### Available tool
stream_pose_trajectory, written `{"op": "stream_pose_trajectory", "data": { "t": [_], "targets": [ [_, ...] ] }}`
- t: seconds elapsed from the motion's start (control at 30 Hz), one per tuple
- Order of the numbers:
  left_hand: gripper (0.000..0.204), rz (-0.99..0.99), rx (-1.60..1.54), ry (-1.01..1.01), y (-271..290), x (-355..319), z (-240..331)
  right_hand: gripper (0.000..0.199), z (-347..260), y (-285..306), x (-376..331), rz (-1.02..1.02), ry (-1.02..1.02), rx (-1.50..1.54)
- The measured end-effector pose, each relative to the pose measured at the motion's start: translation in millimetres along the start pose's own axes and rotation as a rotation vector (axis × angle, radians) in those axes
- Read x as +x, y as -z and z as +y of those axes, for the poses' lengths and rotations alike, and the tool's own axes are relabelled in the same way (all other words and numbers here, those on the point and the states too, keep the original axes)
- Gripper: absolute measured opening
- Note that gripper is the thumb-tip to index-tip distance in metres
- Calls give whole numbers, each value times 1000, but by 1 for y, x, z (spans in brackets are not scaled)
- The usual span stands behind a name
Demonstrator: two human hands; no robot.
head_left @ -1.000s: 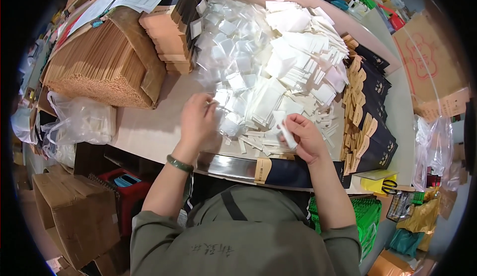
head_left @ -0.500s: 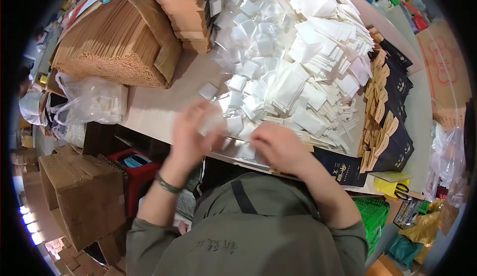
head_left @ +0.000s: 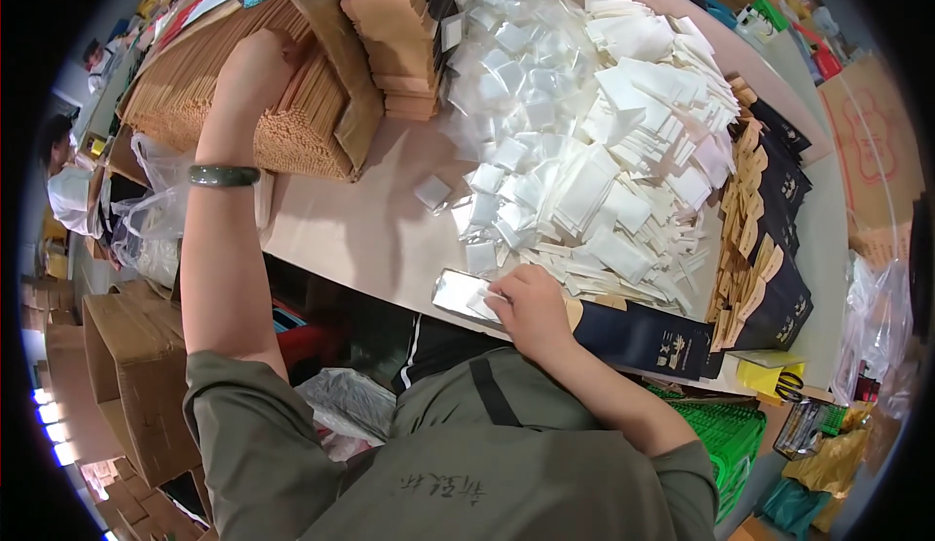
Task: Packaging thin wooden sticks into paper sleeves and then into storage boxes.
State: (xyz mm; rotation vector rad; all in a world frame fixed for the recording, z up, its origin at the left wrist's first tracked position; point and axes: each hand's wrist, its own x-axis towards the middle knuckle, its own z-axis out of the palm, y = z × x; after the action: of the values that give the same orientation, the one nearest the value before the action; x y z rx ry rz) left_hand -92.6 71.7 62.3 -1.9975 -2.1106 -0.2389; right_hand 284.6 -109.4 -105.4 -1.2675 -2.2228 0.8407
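Observation:
My left hand [head_left: 255, 69] lies on top of a tightly packed stack of brown folded paper pieces [head_left: 302, 132] at the far left. Its fingers are curled against the stack, and their tips are mostly hidden. Near the table's front edge, my right hand [head_left: 536, 309] pinches a small whitish packet [head_left: 479, 300]. Beneath that packet lies a shiny, flat rectangular piece [head_left: 454, 286], silvery with a dark rim. Just beyond my right hand spreads a heap of small clear packets [head_left: 511, 151], with flat white paper packets [head_left: 623, 210] heaped to its right.
A brown cardboard wrap [head_left: 341, 93] encloses the stack. Brown-and-black pouches [head_left: 769, 210] stand in a row at right, and a dark pouch [head_left: 643, 338] lies along the front edge. Scissors [head_left: 789, 385] rest at front right. A cardboard box [head_left: 146, 385] stands at lower left.
My left hand has gone from the front edge up and left onto the brown stack. My right hand has shifted slightly down; the shiny piece now shows more. The view has shifted somewhat.

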Motion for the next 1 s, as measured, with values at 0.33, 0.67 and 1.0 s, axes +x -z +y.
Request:
{"op": "stream_pose_trajectory", "data": {
  "t": [0.33, 0.67, 1.0],
  "targets": [
    [19, 231, -1121, 505, -58, -203, 36, 32, 15, 54, -47, 245, 191, -90],
    [5, -762, -1150, 91, -113, -206, 77, 27, 35, 66, -73, -11, 167, -222],
    [9, -265, -1064, -45, -105, -239, 221, 33, 29, 68, -56, -23, 131, -206]
  ]
}}
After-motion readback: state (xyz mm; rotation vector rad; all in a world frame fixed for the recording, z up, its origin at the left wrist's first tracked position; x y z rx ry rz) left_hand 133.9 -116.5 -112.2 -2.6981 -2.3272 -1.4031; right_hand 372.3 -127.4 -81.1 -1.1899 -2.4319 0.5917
